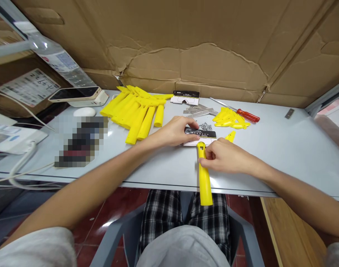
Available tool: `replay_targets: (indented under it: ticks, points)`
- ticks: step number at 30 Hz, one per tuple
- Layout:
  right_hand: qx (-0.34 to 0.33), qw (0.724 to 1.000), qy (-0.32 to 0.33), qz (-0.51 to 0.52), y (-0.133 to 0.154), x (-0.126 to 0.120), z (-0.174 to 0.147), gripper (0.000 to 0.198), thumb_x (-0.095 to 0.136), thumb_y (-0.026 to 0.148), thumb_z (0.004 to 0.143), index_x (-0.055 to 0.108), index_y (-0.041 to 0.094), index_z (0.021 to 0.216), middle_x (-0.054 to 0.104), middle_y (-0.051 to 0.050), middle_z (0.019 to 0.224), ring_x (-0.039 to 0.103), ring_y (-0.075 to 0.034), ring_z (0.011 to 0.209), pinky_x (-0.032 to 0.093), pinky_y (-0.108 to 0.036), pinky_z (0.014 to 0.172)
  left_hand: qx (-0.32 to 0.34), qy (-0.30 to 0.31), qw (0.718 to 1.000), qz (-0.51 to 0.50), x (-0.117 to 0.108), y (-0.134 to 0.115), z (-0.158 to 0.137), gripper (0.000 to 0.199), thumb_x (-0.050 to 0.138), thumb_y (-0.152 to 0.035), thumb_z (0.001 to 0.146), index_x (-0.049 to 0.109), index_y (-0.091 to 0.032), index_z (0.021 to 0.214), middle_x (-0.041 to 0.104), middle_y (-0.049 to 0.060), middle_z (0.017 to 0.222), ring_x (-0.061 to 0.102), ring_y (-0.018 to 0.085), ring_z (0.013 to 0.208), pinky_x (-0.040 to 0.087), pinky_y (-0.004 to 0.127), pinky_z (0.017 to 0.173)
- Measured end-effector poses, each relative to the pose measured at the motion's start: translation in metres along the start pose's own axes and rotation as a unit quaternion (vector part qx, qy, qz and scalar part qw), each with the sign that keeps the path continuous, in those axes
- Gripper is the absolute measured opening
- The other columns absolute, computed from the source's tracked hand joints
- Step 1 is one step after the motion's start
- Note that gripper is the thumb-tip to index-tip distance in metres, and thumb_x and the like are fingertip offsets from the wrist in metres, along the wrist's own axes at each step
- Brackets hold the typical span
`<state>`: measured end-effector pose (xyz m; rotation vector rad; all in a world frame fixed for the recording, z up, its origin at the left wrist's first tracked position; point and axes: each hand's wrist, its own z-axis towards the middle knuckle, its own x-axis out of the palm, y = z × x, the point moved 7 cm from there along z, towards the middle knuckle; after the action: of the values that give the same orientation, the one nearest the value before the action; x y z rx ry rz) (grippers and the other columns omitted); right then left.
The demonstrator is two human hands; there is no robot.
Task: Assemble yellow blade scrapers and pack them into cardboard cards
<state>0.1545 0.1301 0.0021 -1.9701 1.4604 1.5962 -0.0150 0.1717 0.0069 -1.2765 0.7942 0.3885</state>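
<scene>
My left hand has its thumb and fingers closed on the left end of a small black and white cardboard box lying on the table. My right hand grips a yellow plastic handle near its upper end. That end, with a small square hole in it, meets the box's front edge; the wide end sticks out past the table edge. Just behind my right hand lies a small yellow plastic piece. Fine dark specks mark the tabletop behind the box.
Yellow handles are piled at the left. Behind lie another small box, flat metal strips, small yellow pieces and a red-handled screwdriver. A phone, white mouse and plastic bottle stand left. Cardboard walls the back.
</scene>
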Motion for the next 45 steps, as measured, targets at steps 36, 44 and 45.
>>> replay_targets:
  ticks: [36, 44, 45]
  points:
    - [-0.103, 0.932, -0.316, -0.145, -0.019, 0.01, -0.061, 0.059, 0.033, 0.044, 0.115, 0.069, 0.008, 0.144, 0.064, -0.015, 0.149, 0.063, -0.026, 0.138, 0.055, -0.043, 0.115, 0.065, -0.105, 0.961, 0.248, 0.012, -0.027, -0.09, 0.054, 0.052, -0.043, 0.111, 0.066, -0.006, 0.149, 0.061, 0.025, 0.163, 0.06, 0.039, 0.151, 0.048, 0.058, 0.129]
    - [-0.048, 0.95, -0.234, -0.201, -0.037, 0.053, -0.057, 0.072, 0.027, 0.051, 0.116, 0.044, 0.009, 0.173, 0.026, -0.007, 0.18, 0.028, -0.028, 0.173, 0.032, -0.054, 0.145, 0.012, -0.038, 0.941, 0.335, 0.052, -0.016, -0.117, 0.065, 0.04, -0.05, 0.116, 0.05, -0.016, 0.17, 0.036, 0.017, 0.183, 0.035, 0.037, 0.171, 0.032, 0.062, 0.138]
    - [-0.04, 0.952, -0.231, -0.195, -0.036, 0.051, -0.056, 0.073, 0.028, 0.051, 0.116, 0.042, 0.009, 0.173, 0.025, -0.008, 0.18, 0.027, -0.028, 0.174, 0.031, -0.055, 0.145, 0.007, -0.036, 0.942, 0.335, 0.052, -0.016, -0.115, 0.066, 0.039, -0.051, 0.117, 0.049, -0.016, 0.171, 0.035, 0.016, 0.184, 0.034, 0.037, 0.172, 0.031, 0.061, 0.138]
